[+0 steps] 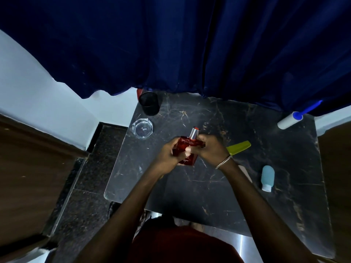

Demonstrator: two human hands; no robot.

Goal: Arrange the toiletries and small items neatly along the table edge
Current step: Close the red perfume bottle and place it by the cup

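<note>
Forearms reach out from a red-shirted torso over the black, pale-veined marble table (190,186). The left hand (168,153) and right hand (209,147) both curl their fingers round a flat-sided red glass perfume bottle (187,147) with a silver collar, at the table's middle. Little looks arranged yet. A black cup (149,103) and a faceted glass ashtray (142,128) sit near the left edge. The white lint roller (289,120), lime plastic case (239,147) and soft blue squeeze bottle (267,177) lie scattered on the right, so 4 items seem left to place.
</note>
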